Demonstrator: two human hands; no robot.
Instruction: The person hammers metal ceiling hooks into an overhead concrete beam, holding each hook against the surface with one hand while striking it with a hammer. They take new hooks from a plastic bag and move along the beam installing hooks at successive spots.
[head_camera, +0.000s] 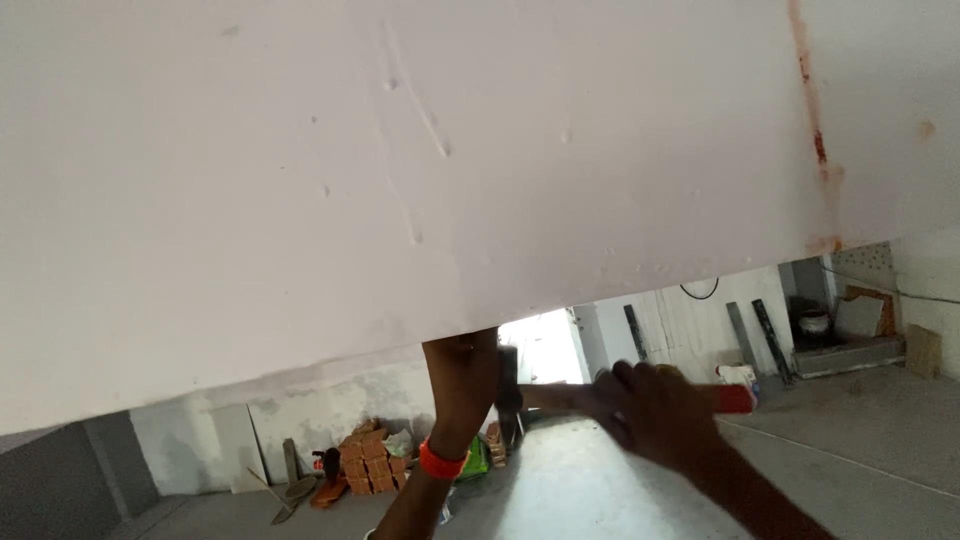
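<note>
Both hands appear in the lower centre of the frame, raised to the underside edge of a large pale slab (400, 170) that fills the upper two thirds of the picture. Left hand (462, 375), with an orange band (440, 462) at the wrist, reaches straight up; its fingertips are hidden at the slab's lower edge, so whether they are spread or pinching something cannot be told. Right hand (655, 410), just right of centre and blurred, is closed in a fist around the handle of a hammer (560, 395). The handle runs level from a red end (735, 399) sticking out to the right of the fist to a dark head (508, 385) lying just beside the left wrist, near the slab's edge; whether the head touches the slab cannot be told.

Background, lower left: a stack of orange bricks (368, 462) against a grey wall, with a long-handled tool (290, 490) lying on the floor (880, 440) beside it. Background, right: dark bars (768, 340) leaning on a white wall, and a rust-coloured streak (815, 130) running down the slab at upper right.
</note>
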